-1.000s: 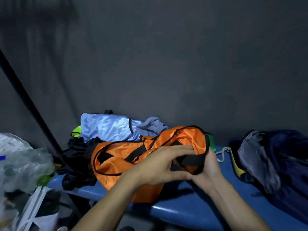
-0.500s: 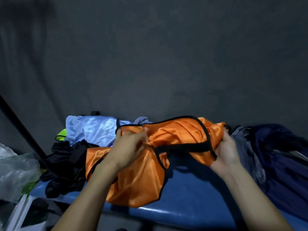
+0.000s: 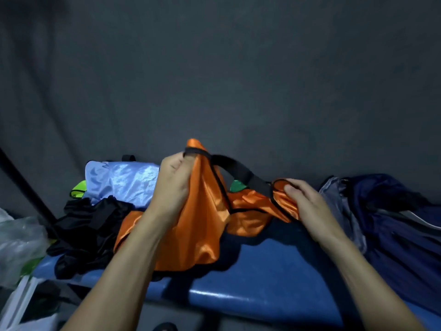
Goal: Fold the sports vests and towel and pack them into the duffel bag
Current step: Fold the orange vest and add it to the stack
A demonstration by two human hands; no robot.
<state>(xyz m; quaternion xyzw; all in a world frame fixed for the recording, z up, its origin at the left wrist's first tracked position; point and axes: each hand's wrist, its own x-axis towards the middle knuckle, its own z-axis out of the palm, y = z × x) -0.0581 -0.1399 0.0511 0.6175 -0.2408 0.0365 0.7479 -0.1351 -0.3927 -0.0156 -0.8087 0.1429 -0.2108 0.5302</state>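
A: Any brand, label or writing to read?

B: None that I can make out; the light is dim and the fabrics show plain colour only.

A: Where is the vest being worked on?

B: The orange vest [image 3: 200, 223], trimmed in black, is partly lifted over the middle of the blue bench [image 3: 274, 278]. The left hand [image 3: 173, 185] has its fingers curled round one shoulder strap, raised highest, with the fabric hanging from it down to the bench near its front edge. The right hand [image 3: 304, 201] pinches the other end of the vest, thumb on top and fingers curled under, lower and toward the bench's right end. A black strap runs slack between the two hands.

A: Containers?

B: A dark navy duffel bag [image 3: 393, 223] lies at the bench's right end, just beside the right hand. I cannot tell what is in it. At the left, off the bench's end, sits a clear plastic bag [image 3: 19, 242]; its contents are too blurred to name.

A: And the other clothes?

B: At the bench's back left lies a light blue vest [image 3: 124, 180], with a neon yellow-green vest [image 3: 78, 191] peeking out beside it. A heap of black fabric [image 3: 88, 225] lies in front of them, touching the orange vest's left side. A bit of green [image 3: 237, 186] shows behind the orange vest.
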